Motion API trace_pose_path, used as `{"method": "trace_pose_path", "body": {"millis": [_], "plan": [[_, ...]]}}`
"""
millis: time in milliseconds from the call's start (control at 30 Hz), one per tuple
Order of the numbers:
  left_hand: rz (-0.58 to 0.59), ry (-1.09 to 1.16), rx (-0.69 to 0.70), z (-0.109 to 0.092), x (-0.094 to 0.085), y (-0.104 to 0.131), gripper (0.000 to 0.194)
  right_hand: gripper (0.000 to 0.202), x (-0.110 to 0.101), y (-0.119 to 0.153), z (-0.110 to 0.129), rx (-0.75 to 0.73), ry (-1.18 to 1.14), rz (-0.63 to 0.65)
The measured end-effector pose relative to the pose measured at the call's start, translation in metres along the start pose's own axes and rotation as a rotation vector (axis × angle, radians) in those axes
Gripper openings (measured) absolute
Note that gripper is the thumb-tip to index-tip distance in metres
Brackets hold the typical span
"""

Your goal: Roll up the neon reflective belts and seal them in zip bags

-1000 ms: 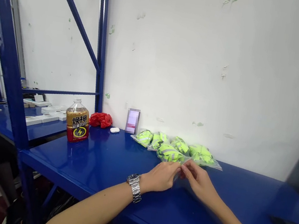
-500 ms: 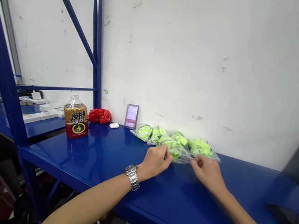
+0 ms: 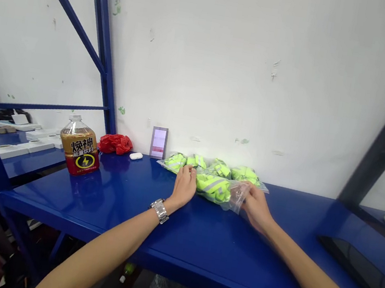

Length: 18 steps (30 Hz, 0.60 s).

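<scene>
A clear plastic bag (image 3: 214, 188) with a folded neon-yellow reflective garment inside, probably a safety vest, lies lengthwise between my hands. My left hand (image 3: 184, 186), a metal watch on its wrist, is closed at the bag's left end; its fingertips are partly hidden. At the other end, my right hand (image 3: 256, 206) grips the loose, crumpled plastic. Behind this bag, several similar bags of yellow garments (image 3: 246, 175) lie in a row against the wall.
A large drink bottle (image 3: 82, 148) stands left on the blue table (image 3: 125, 201). Near the wall are a red plastic bag (image 3: 116, 143), a small white case (image 3: 136, 156) and an upright phone (image 3: 158, 142). A dark flat object (image 3: 355, 267) lies right; blue posts flank the table.
My hands have moved apart to the bag's two ends, the left hand going left. The bag now shows more fully between them. The view has turned slightly right.
</scene>
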<state>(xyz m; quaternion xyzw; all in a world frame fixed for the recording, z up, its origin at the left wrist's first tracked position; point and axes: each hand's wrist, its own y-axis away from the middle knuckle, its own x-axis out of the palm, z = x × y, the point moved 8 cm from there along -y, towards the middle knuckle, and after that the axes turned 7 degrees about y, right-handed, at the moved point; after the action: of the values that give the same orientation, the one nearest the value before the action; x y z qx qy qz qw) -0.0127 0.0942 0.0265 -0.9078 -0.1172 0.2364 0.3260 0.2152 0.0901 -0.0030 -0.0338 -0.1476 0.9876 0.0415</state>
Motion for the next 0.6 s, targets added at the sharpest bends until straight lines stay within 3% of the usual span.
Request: {"method": "trace_pose_path", "body": {"millis": [100, 167, 267, 500, 600], "plan": [[0.228, 0.216, -0.108, 0.021, 0.025, -0.003, 0.036, 0.03, -0.01, -0.001, -0.013, 0.123, -0.116, -0.104], [0.269, 0.295, -0.131, 0.026, 0.032, -0.002, 0.038, 0.033, -0.018, 0.0, -0.013, 0.119, -0.119, -0.188], [0.216, 0.301, -0.155, 0.031, 0.032, -0.002, 0.036, 0.03, -0.015, 0.0, -0.002, 0.007, -0.029, -0.113], [0.027, 0.275, -0.201, 0.036, 0.013, -0.004, 0.036, 0.049, 0.022, 0.016, 0.014, -0.114, 0.376, 0.348], [-0.037, 0.284, -0.223, 0.031, 0.007, -0.003, 0.036, 0.05, 0.027, 0.02, 0.022, -0.2, 0.423, 0.325]]}}
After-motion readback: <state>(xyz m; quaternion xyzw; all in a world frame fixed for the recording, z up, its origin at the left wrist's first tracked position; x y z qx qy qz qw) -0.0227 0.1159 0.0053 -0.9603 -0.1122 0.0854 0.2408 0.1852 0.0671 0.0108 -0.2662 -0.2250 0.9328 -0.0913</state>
